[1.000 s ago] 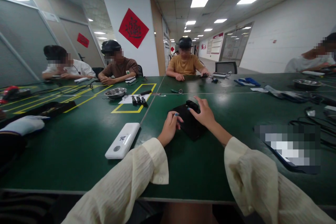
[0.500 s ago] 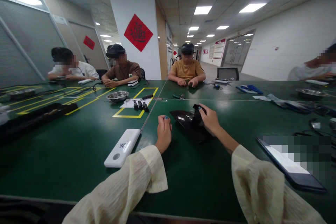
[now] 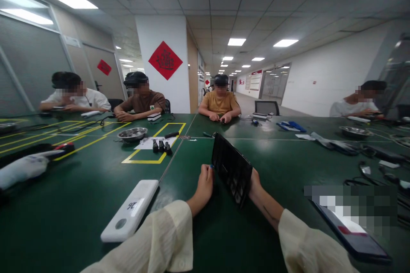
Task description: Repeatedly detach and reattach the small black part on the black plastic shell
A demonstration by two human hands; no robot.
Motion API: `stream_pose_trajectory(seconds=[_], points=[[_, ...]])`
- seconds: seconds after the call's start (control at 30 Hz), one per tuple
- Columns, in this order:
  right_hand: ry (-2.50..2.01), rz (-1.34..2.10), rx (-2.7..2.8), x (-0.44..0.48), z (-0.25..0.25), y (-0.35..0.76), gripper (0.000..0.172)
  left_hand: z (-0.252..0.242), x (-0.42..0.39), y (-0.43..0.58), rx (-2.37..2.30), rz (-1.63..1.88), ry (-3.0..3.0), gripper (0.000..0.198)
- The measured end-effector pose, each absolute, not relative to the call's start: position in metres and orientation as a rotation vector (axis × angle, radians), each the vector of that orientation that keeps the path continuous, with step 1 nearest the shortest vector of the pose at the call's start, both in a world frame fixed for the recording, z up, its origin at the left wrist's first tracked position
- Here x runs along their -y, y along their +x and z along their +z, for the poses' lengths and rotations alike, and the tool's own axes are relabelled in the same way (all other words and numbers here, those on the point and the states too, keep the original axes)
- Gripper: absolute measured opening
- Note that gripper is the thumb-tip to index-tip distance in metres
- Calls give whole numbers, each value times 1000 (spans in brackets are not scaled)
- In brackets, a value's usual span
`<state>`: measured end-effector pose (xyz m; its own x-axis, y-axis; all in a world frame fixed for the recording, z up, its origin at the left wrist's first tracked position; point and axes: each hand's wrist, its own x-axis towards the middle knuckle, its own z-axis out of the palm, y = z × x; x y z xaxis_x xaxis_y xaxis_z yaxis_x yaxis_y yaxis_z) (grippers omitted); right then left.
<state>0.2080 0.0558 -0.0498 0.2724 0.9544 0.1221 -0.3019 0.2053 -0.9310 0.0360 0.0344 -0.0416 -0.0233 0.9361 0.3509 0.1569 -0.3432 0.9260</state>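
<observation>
A glossy black rectangular panel [image 3: 231,170] stands upright and tilted in front of me, its shiny face reflecting lights. My right hand [image 3: 255,183] grips it from behind at the right edge, most of the fingers hidden by it. My left hand [image 3: 205,184] is closed, fingers curled together close to the panel's lower left edge. Whether it touches that edge or pinches something small, I cannot tell. To the left on the green table [image 3: 173,222] lies a white power-bank-like device [image 3: 131,210] marked 26.
A phone-like device with a lit screen [image 3: 355,226] lies at the right. Farther off are a metal bowl [image 3: 133,134], several small black pieces [image 3: 162,146] on paper, and cables [image 3: 361,177]. Several people sit around the table, one person [image 3: 220,102] straight across.
The black panel has been raised and turned, so its flat glossy face now shows. My right hand has gone behind it. The view has tilted upward and shifted right.
</observation>
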Motion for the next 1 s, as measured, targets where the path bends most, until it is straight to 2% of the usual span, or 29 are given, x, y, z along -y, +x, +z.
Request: stream_pose_trajectory(seconds=[0.07,0.13,0.37,0.6,0.8,1.0], points=[[-915,1253,749,-52,-56,200,27,-44,-35,35,-1115,1363,1610,30],[-881,1317,662,-49,-61,196,24,-46,-34,31,-1101,1334,1608,32],[-846,1296,608,-43,-60,190,39,-47,-33,21,-1249,1401,1645,31],[-860,1308,620,-31,-49,181,40,-43,-28,21,-1329,1309,1686,29],[-836,1306,612,-21,-40,174,36,-34,-23,9,-1446,1045,2128,25],[-852,1255,654,-16,-37,175,35,-22,-22,5,-1594,581,2543,22]])
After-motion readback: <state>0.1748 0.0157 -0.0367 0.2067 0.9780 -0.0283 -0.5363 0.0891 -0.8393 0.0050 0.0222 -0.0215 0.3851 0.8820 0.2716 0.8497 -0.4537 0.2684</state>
